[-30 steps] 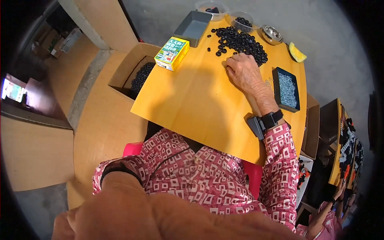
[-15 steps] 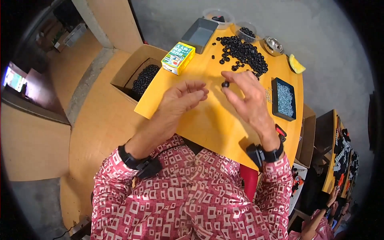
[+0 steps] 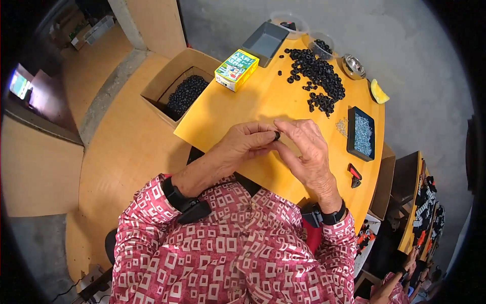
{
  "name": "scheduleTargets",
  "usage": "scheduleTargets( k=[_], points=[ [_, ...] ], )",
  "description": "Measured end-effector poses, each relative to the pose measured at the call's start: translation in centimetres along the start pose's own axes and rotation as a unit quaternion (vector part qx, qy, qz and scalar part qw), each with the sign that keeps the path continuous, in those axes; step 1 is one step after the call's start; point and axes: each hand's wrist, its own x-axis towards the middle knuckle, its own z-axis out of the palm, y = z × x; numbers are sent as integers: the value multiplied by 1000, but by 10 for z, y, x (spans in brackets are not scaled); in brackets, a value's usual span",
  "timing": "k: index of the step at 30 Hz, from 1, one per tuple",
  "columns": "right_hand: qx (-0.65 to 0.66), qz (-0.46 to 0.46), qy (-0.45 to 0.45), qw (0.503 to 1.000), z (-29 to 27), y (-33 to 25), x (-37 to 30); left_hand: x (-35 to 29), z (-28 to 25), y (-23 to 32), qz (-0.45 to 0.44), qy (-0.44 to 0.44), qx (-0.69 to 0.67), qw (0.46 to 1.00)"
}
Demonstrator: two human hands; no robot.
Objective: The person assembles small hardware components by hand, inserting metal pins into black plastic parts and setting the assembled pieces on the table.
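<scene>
Over the near part of the yellow table (image 3: 253,109), my left hand (image 3: 243,147) and my right hand (image 3: 306,152) meet fingertip to fingertip. Between them they pinch a small black rubber ring (image 3: 277,135). Which hand bears most of the grip is hard to tell; both touch it. A pile of the same black rings (image 3: 316,76) lies spread on the far side of the table, out of reach of either hand.
A black tray of small silvery screws (image 3: 361,133) sits right of my hands. A green-yellow box (image 3: 236,69), a grey tray (image 3: 265,43), two clear tubs and a metal bowl (image 3: 353,66) line the far edge. A cardboard box of black rings (image 3: 185,93) stands left.
My right hand left the ring pile and came toward me. My left hand rose from below the picture to the table; both now hold one ring close to my chest.
</scene>
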Motion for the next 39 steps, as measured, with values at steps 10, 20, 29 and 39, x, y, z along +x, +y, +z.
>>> scheduleTargets(
  k=[10,20,29,39],
  points=[
    [-27,-17,33,999,0,5,-8,-4,10,0,3,23,81,996],
    [34,12,22,999,6,7,-10,-7,1,2,-28,-18,24,999],
    [8,-14,11,1000,1,7,-9,-4,1,-2,34,31,139,989],
    [52,30,22,998,5,9,-9,-7,-1,0,-24,-17,36,999]
  ],
)
